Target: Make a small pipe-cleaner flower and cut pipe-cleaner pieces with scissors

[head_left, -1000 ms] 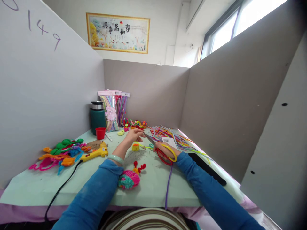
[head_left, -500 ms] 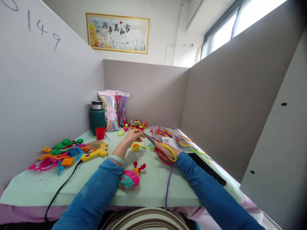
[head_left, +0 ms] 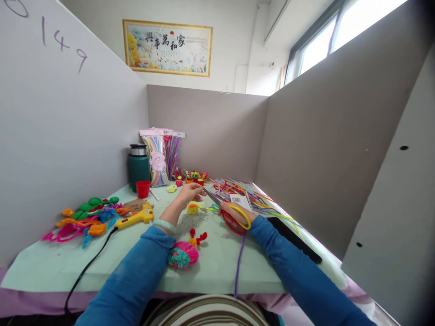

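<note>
My right hand (head_left: pixel 234 210) is closed round a pair of scissors (head_left: pixel 247 218) near the pivot, with the red and yellow handles sticking out past the wrist. The blades point up and left to the fingertips of my left hand (head_left: pixel 190 192). Those fingertips are pinched together, and what lies between them is too small to make out. A purple pipe cleaner (head_left: pixel 239 267) hangs from below the scissors toward the table's front edge. Just below my left hand sits a small yellow and orange fuzzy piece (head_left: pixel 192 208). Nearer me lies a pink and teal fuzzy ball (head_left: pixel 183 254) with red-tipped stalks.
Loose pipe cleaners (head_left: pixel 261 199) spread at the back right beside a black slab (head_left: pixel 295 240). On the left are a yellow glue gun (head_left: pixel 136 219) with its cord, colourful fuzzy pieces (head_left: pixel 88 217), a red cup (head_left: pixel 143 189) and a green bottle (head_left: pixel 139 167). Partitions enclose the table.
Both hands and the scissors hold nearly the same pose. The whole view has shifted very slightly.
</note>
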Demonstrator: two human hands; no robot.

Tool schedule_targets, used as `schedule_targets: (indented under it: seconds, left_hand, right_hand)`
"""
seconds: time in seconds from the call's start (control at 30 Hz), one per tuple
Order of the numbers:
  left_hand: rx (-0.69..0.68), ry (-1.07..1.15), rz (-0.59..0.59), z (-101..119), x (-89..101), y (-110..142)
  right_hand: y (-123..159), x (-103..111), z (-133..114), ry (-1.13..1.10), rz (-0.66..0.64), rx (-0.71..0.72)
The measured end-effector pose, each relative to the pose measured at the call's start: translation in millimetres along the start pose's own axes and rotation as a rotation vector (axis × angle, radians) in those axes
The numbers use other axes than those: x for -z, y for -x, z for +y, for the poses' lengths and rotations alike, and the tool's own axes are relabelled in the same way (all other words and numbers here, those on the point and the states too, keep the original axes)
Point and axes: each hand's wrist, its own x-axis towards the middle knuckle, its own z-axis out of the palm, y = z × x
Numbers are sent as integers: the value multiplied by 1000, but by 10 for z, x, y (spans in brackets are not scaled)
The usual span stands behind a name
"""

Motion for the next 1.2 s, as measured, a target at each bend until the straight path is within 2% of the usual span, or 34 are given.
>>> schedule_targets:
  seconds: [0.87, 1.2]
  left_hand:
    - [-11, -8, -1, -31, 8, -30]
    - [0, 9, 16, 20, -7, 12]
  right_hand:
    - [7, -2, 16, -28, -6, 12]
    - [7, -10, 3, -25, 1, -21]
